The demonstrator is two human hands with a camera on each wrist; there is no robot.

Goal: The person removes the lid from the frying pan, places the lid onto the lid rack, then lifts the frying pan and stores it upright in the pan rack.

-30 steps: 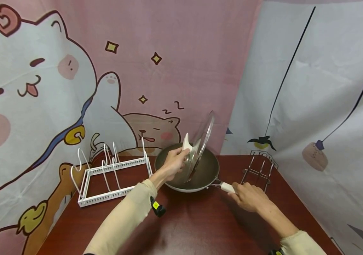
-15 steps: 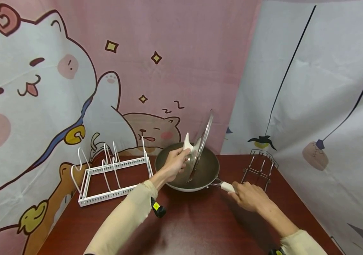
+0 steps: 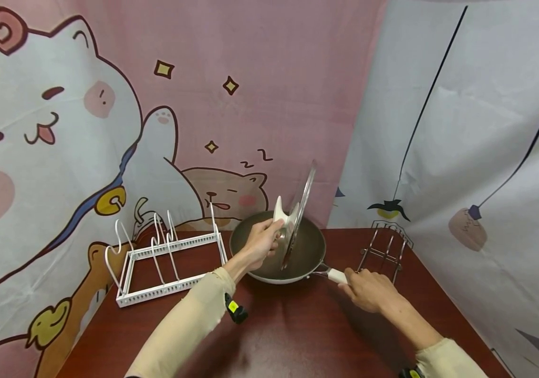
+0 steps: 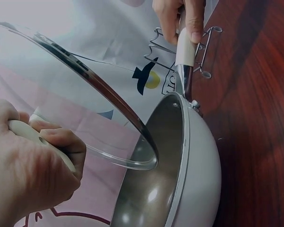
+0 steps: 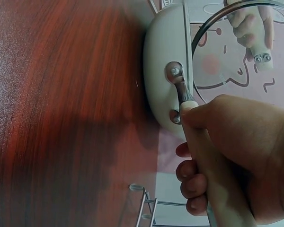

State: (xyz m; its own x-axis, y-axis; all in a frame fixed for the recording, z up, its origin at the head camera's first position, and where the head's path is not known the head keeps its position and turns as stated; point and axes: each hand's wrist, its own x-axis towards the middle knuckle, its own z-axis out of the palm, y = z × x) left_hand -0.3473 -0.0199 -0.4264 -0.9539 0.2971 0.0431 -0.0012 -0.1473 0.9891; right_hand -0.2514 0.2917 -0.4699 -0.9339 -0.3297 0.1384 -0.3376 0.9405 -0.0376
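Note:
A round pan [image 3: 309, 252] with a pale outside stands on the table. My left hand [image 3: 261, 242] grips the cream knob [image 3: 279, 212] of a glass lid [image 3: 301, 207], which is steeply tilted, its lower edge within the pan's opening. In the left wrist view the fingers [image 4: 66, 142] wrap the knob, and the lid's rim [image 4: 114, 97] reaches down by the pan's inside [image 4: 156, 179]. My right hand [image 3: 372, 292] holds the pan's cream handle [image 3: 337, 277]; the right wrist view shows the thumb along the handle [image 5: 213, 175] and the fingers curled beneath it.
On the left of the table [image 3: 279, 336] stands a white wire rack [image 3: 167, 287] with upright loops. A small metal rack [image 3: 382, 255] is behind my right hand. Printed cloth [image 3: 298, 79] hangs behind and to the right of the table.
The lid has become slightly more upright and shifted a little to the right, my left hand moving slightly with it. The pan and my right hand have barely moved.

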